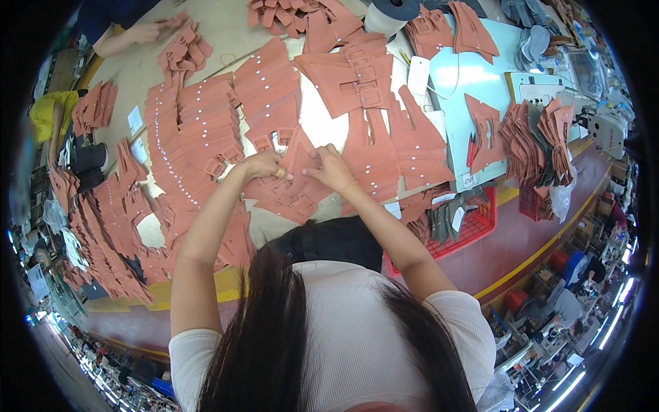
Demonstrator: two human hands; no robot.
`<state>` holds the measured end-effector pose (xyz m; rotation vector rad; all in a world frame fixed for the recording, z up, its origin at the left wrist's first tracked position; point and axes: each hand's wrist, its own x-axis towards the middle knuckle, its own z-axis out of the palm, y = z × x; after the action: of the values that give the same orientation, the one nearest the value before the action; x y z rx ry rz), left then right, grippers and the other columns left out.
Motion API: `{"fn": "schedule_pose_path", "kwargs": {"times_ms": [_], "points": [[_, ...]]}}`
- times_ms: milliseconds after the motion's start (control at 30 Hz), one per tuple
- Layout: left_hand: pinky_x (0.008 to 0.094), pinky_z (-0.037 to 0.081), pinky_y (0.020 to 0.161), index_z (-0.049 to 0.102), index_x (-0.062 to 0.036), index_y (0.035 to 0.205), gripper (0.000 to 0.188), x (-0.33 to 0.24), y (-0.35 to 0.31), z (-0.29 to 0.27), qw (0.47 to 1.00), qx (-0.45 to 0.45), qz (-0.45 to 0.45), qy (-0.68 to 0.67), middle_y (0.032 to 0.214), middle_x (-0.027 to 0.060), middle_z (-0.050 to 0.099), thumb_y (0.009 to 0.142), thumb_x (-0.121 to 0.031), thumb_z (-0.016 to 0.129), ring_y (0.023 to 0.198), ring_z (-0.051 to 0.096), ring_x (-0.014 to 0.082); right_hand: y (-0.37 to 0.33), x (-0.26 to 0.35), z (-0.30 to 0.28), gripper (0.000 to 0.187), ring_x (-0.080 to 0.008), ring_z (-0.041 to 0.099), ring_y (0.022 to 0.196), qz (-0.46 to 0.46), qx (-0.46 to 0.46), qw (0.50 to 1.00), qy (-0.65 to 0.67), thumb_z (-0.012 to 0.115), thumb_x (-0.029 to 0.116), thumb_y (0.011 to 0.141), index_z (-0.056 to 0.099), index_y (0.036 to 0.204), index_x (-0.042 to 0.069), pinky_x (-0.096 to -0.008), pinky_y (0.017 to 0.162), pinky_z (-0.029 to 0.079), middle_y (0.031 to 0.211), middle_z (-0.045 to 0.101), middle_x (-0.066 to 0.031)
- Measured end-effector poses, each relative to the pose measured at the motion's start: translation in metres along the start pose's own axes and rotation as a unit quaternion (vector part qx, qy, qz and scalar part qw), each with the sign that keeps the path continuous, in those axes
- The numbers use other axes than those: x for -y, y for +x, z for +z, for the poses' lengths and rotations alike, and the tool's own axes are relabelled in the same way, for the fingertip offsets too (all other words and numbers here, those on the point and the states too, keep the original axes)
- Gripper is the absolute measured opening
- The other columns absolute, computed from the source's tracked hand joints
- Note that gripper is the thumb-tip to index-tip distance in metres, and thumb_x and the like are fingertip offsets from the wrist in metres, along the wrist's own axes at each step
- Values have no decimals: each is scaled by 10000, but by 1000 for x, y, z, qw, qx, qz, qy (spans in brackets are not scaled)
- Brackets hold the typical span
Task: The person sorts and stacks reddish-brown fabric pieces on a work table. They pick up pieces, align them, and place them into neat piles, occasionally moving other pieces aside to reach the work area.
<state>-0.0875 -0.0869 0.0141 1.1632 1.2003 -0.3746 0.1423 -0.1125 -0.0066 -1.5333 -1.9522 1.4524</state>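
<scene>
Both my hands meet over a reddish-brown, leather-like cut piece (pixel 300 152) at the table's near side, in front of my body. My left hand (pixel 264 165) has its fingers closed on the left edge of that piece; a tan band wraps one finger. Bent fingers and thumb of my right hand (pixel 332 169) grip its right edge. Just below the hands lie more straps with square buckles (pixel 295 204). Beyond them, a fanned stack of cut pieces with small white tags (pixel 268 86) spreads out, and a buckled stack (pixel 367 75) lies to its right.
Overlapping rows of similar pieces (pixel 189 130) cover the left side. A thread cone (pixel 390 15) stands at the back. To the right are red-handled scissors (pixel 473 149), a sewing machine (pixel 607 130) and a red basket (pixel 480 223). Another person's hand (pixel 144 32) reaches in at the far left.
</scene>
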Motion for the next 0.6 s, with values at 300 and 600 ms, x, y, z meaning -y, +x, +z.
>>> {"fn": "schedule_pose_path", "kwargs": {"times_ms": [300,600], "points": [[327,473,806,686,-28,1071,586,-8,1,3,999,-26,-25,15,977,110,694,742,-508,754,929,642,196,-4,-8,-2,317,-397,584,943,28,-1,998,-54,692,93,782,507,1020,-5,-444,810,477,956,591,-227],[378,509,717,658,-27,1069,355,-15,14,22,972,-123,137,147,845,133,702,772,-213,719,766,676,264,-15,-1,-6,385,-387,546,1030,-43,-47,996,-64,738,79,733,503,1027,-2,-441,876,469,1048,538,-193]]}}
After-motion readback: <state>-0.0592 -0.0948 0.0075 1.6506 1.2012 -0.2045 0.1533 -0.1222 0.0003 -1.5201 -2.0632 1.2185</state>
